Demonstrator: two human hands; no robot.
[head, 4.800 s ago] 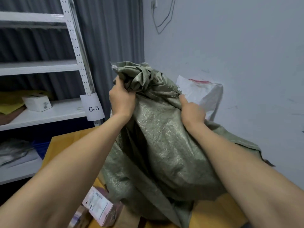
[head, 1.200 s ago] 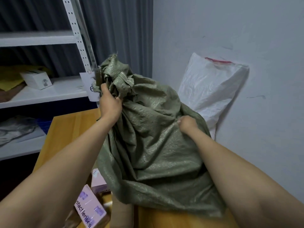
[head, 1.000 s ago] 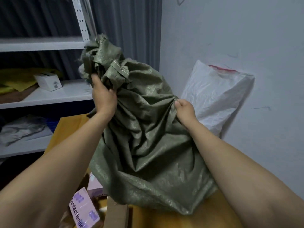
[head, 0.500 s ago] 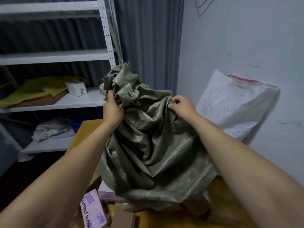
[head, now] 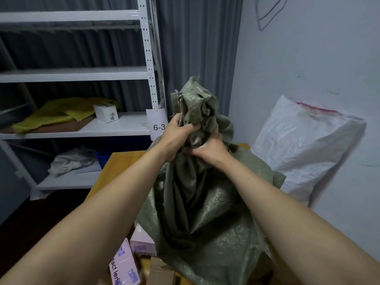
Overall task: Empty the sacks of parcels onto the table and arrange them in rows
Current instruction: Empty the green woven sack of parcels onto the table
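A green woven sack (head: 205, 219) hangs bunched above the wooden table (head: 115, 167). My left hand (head: 176, 136) grips its gathered upper end from the left. My right hand (head: 209, 149) grips the same bunch just below and to the right, the two hands almost touching. Pink parcel boxes (head: 141, 241) and a brown carton (head: 162, 272) lie on the table under the sack's lower left edge. What is inside the sack is hidden.
A white woven sack (head: 304, 147) leans against the wall at the right. White metal shelving (head: 82, 128) stands at the left, holding a small white box (head: 106, 114), yellow sheets and a tag marked 6-3 (head: 158, 125). A grey curtain hangs behind.
My right hand has slid up the sack from its side to the gathered top, next to my left hand. The sack hangs narrower and looser, and more parcels show beneath it.
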